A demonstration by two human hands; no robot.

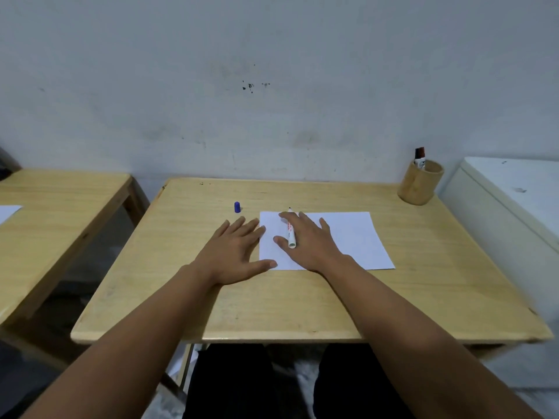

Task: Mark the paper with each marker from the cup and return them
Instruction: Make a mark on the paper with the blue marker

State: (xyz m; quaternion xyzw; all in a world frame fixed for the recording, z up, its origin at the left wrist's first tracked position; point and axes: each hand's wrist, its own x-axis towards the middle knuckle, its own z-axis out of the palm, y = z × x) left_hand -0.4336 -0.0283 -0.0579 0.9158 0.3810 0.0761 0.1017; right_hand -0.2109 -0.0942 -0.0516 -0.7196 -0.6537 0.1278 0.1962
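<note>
A white sheet of paper [348, 240] lies on the wooden desk [302, 297]. My right hand [311, 241] rests over its left part and holds an uncapped white marker [290, 232] between thumb and forefinger, tip pointing away from me. My left hand [239, 252] lies flat with fingers spread on the desk, its thumb touching the paper's left edge. A blue marker cap [237, 207] stands on the desk beyond the left hand. At the far right corner a wooden cup [419, 184] holds a dark-capped marker [420, 157].
A second wooden desk [54, 213] stands to the left with a sheet of paper [7, 211] on it. A white cabinet [514, 207] stands against the desk's right side. A pale wall rises directly behind the desk.
</note>
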